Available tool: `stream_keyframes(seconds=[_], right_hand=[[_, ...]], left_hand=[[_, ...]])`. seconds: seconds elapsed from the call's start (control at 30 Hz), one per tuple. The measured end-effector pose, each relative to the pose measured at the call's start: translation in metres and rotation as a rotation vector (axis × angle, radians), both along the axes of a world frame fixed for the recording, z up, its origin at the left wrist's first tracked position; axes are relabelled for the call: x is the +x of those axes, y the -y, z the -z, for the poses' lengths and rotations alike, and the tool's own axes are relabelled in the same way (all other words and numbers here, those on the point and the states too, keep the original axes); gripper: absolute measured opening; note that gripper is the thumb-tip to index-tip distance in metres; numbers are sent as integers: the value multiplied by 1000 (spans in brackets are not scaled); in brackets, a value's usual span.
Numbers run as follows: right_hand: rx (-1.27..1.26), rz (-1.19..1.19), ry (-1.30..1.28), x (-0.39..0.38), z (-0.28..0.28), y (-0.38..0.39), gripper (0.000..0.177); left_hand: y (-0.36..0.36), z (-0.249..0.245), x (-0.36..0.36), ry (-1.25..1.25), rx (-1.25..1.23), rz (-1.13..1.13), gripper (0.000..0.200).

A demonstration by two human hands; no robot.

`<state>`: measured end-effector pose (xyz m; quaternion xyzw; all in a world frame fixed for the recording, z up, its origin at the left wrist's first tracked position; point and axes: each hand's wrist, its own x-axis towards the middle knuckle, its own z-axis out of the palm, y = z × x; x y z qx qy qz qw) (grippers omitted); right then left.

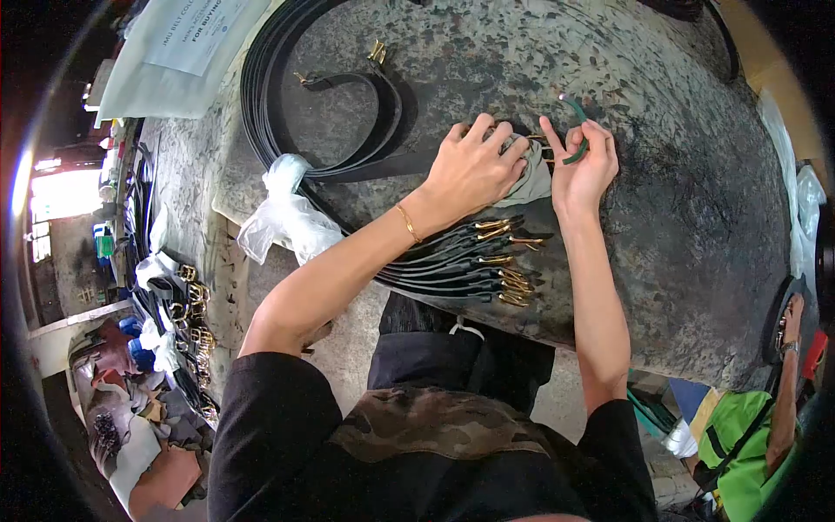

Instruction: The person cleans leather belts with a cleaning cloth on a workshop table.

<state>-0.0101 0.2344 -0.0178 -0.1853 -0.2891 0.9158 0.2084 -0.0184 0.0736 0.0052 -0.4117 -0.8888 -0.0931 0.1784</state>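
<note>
Stone-grey mottled worktable is seen filling most of the view, hard and flat. A big coil of black belts is laid along its left edge, bound low down with crumpled white plastic wrap. The coil is judged heavy as a bundle, with each strap springy and smooth. A fan of belt ends is spread at the near edge, just below the left forearm, and is tipped with gold buckles. These are judged stiff-flexible and prone to sliding over each other, so they are best gripped across the stack just behind the buckles.

A grey cloth is pinned to the table between the two hands, over more belt ends. It is judged soft, light and easily bunched.

The left hand is laid flat and spread, palm down, pressing on the cloth and the straps under it; nothing is clasped. The right hand is closed in a pinch on a green cord, which is held at the cloth's right edge with one end curving up free. The cord is judged thin, light and bendable, and best held near the end. Whether it is wire or elastic cannot be told.

A thin gold bracelet is worn on the left wrist. Another person's arm is seen at the far right, well apart.
</note>
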Motion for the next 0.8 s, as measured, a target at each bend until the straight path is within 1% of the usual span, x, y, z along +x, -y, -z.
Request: stream_keyframes(seconds=[0.07, 0.27, 0.3, 0.33, 0.4, 0.43, 0.47, 0.53, 0.57, 0.6, 0.67, 0.7, 0.73, 0.8], right_hand=[[3, -4, -6, 0, 2, 0, 4], [22, -37, -56, 1, 7, -3, 3], [38, -42, -73, 0, 8, -3, 4], [36, -48, -75, 2, 9, -2, 4], [51, -48, -83, 1, 9, -5, 4], [55, -55, -89, 0, 10, -5, 4], [52, -48, -87, 0, 11, -6, 4], [95, -53, -106, -1, 12, -4, 4], [92, -55, -106, -2, 12, -2, 4], [108, -47, -92, -3, 12, -2, 4], [127, -48, -79, -5, 14, 0, 4], [140, -56, -101, -5, 16, 0, 4], [154, -62, -121, -4, 16, -1, 4], [165, -63, -108, -3, 13, -1, 4]], left_hand=[[-3, -2, 3, -3, -126, -61, 33], [-2, 5, 6, -16, -82, -136, 40], [0, 3, 6, 17, 33, -99, 30], [8, 5, 3, 15, 31, -105, 30], [30, 5, -10, 449, 559, 22, 24], [40, -4, -8, 353, 635, 23, 29], [50, -10, -5, 375, 706, -32, 29], [69, -24, 9, 603, 806, -165, 26], [78, -28, 10, 629, 773, -156, 20], [79, -28, 13, 627, 774, -160, 20], [76, -26, 16, 517, 473, -11, 17], [66, -17, 14, 547, 391, -42, 17], [54, -12, 14, 382, 397, -19, 22], [36, -7, 12, 352, 375, -101, 27]])
